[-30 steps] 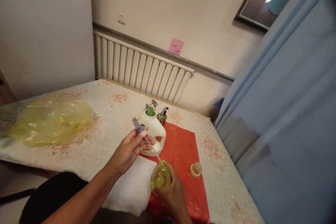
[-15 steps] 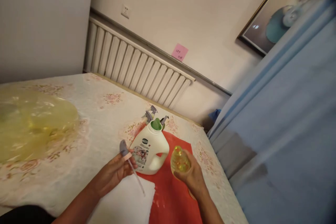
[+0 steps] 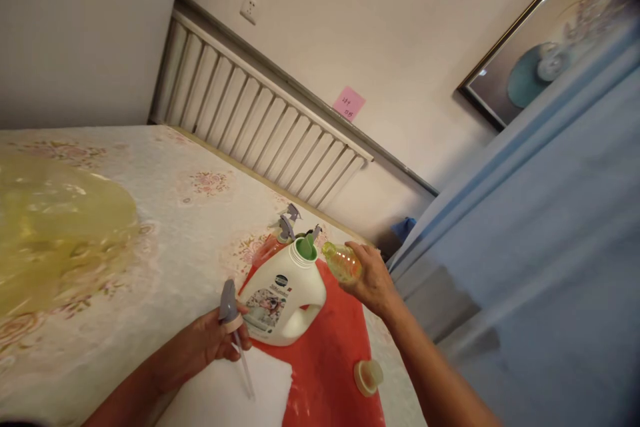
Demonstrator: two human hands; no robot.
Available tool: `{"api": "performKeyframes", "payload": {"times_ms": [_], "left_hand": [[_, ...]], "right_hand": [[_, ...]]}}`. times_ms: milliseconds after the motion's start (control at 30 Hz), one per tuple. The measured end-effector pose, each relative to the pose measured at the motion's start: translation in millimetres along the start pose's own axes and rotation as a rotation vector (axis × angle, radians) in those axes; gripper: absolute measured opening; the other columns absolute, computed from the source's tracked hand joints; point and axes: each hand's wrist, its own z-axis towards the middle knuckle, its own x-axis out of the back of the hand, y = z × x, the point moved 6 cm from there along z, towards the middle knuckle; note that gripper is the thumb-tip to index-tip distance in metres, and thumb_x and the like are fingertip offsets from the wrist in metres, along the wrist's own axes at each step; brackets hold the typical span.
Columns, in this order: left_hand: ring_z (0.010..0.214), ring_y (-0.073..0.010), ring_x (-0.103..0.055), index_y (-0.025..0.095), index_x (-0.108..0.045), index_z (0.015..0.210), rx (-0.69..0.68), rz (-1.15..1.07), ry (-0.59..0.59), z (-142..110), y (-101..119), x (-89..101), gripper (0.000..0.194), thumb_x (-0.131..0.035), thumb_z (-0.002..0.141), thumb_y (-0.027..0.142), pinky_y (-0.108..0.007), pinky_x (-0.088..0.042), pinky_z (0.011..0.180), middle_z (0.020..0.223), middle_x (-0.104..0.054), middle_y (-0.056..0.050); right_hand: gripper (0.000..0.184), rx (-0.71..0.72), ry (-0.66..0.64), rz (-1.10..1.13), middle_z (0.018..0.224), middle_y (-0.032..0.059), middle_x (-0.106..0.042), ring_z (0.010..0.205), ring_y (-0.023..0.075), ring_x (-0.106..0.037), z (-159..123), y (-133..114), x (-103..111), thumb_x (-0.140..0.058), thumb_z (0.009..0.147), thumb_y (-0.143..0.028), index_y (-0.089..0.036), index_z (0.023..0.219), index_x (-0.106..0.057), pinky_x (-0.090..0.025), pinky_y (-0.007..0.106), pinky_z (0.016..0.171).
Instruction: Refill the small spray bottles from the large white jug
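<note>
Between the fingers of my left hand [image 3: 223,337] is a grey spray nozzle [image 3: 229,303], its clear dip tube hanging down over a white sheet. My right hand [image 3: 371,280] is wrapped round a small clear yellowish bottle [image 3: 341,262], tilted to the left. The bottle's mouth is just right of the open neck of a large cream detergent jug [image 3: 287,293], with a small gap between them. A green spout piece shows inside the jug's neck. I cannot make out any liquid flowing.
Under the jug lies a red sheet [image 3: 330,353], with a pale cap [image 3: 369,377] near its right edge. The white sheet [image 3: 230,390] is in front. Behind stand spray bottles with grey heads [image 3: 287,223]. A big yellow plastic bag [image 3: 65,227] lies left; a blue curtain [image 3: 525,247] hangs right.
My right hand has raised the bottle and tipped it left toward the jug's neck, uncovering the pale cap. My left hand has moved slightly left and down with the spray nozzle.
</note>
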Motion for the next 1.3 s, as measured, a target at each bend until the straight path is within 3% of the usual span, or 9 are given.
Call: {"api": "performKeyframes", "payload": {"times_ms": [333, 1300], "left_hand": [[0.079, -0.0209, -0.068, 0.019, -0.068, 0.100, 0.017, -0.016, -0.007, 4, 0, 6.5, 0.032, -0.080, 0.078, 0.038, -0.029, -0.053, 0.066, 0.083, -0.071, -0.005], [0.085, -0.0212, -0.068, 0.019, -0.063, 0.111, 0.040, -0.033, -0.092, 8, -6, 11.6, 0.034, -0.076, 0.083, 0.035, -0.031, -0.053, 0.071, 0.090, -0.071, -0.007]], "right_hand": [[0.069, 0.069, -0.157, -0.235, 0.112, 0.0105, -0.062, 0.103, 0.0275, -0.054, 19, -18, 2, -0.069, 0.064, -0.014, -0.020, 0.132, -0.060, -0.045, 0.038, 0.092], [0.071, 0.123, -0.272, -0.496, 0.119, 0.0114, -0.058, 0.108, 0.0275, -0.049, 29, -41, 19, -0.062, 0.067, -0.015, -0.023, 0.138, -0.055, -0.036, 0.035, 0.089]]}}
